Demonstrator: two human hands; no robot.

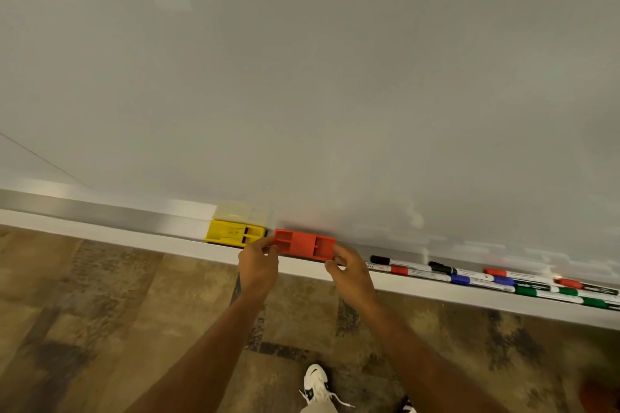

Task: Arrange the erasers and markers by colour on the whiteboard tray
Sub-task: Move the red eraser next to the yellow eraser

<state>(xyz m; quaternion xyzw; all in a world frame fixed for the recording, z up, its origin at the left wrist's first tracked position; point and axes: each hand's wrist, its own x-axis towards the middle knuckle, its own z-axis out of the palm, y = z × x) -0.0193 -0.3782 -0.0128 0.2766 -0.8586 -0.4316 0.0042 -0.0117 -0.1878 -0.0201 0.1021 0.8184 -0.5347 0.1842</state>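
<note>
A yellow eraser [236, 233] sits on the tray [100, 233], up against the whiteboard [302, 77]. Just beside it, the left hand [257, 265] and the right hand [350, 273] pinch the two ends of a red eraser [304, 244], probably to set it straight next to the yellow one. Farther along toward the tray's right end lie the markers [486, 278], black, red, blue and green, still mixed. The floor [100, 329] below is brown and patchy.

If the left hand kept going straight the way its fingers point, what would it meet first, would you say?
Most likely the red eraser: the left hand already pinches its left end. Past that lies the whiteboard; the yellow eraser sits just left of that line, though depth is unclear.
</note>
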